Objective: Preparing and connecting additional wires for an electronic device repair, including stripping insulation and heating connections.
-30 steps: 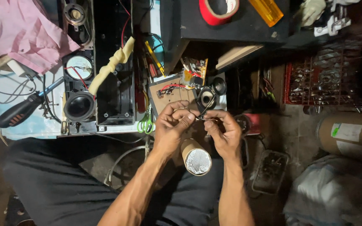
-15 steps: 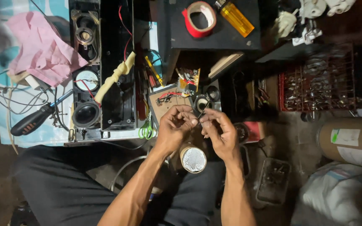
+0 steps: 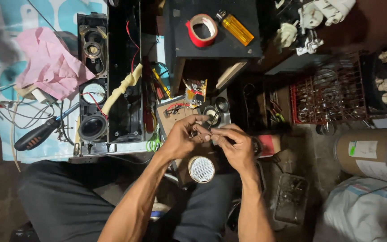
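Both hands meet at centre: the left hand (image 3: 182,139) and right hand (image 3: 234,145) pinch one thin dark wire (image 3: 212,122) between their fingertips; its free end points toward one o'clock. At six o'clock from them stands one small round speaker (image 3: 201,169), mesh up. At ten o'clock, one opened speaker cabinet (image 3: 108,85) holds three drivers. At two o'clock a red wire basket (image 3: 325,96) holds blurred small parts.
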